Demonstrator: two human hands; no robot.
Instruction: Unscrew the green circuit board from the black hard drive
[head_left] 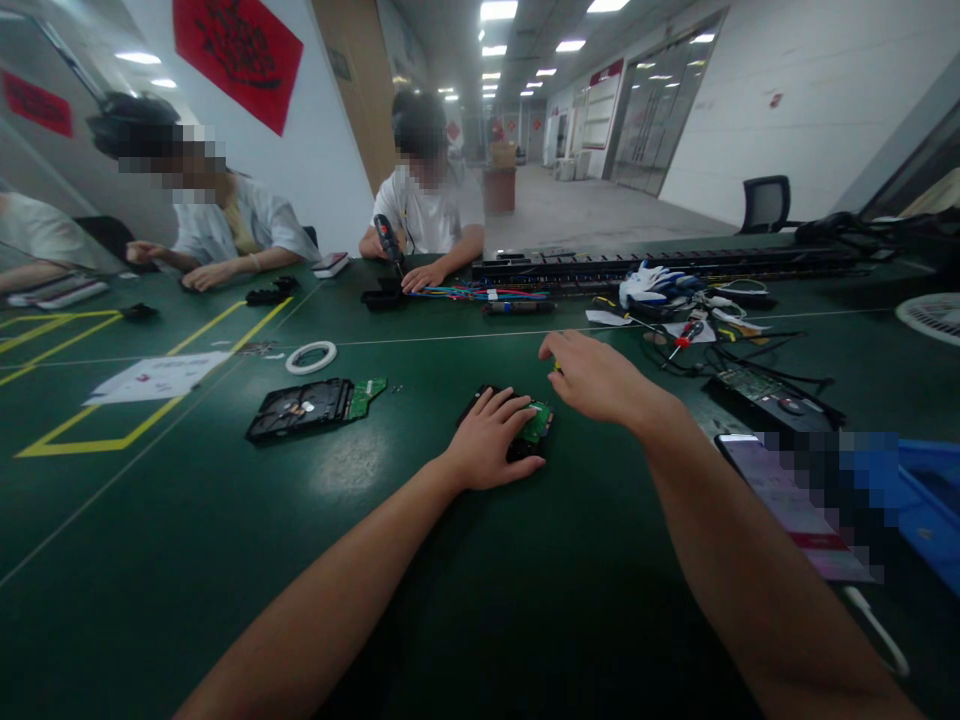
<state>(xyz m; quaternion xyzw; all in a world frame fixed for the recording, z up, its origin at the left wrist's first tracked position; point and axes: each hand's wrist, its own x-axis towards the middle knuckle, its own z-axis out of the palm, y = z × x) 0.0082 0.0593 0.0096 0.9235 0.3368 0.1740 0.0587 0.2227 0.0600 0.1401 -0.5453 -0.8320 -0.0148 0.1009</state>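
My left hand [491, 440] lies spread over a hard drive [541, 425], covering much of it. Part of its green circuit board and black edge shows to the right of the fingers. My right hand [589, 375] is raised just beyond the drive's right side, apart from it, with fingers curled. A bit of yellow shows at its fingertips; the rest of what it grips is hidden. Further left lies a second hard drive [300, 410], with a green circuit board [367, 396] at its right end and tiny screws [397, 388] beside that.
A white tape roll [311, 357] and a paper sheet [154, 378] lie left. To the right are gloves [656, 284], cables, a screwdriver [684, 340], another drive [780, 395], a phone [787, 500] and a blue bin [922, 500]. Across the table, a co-worker holds a power screwdriver [388, 240].
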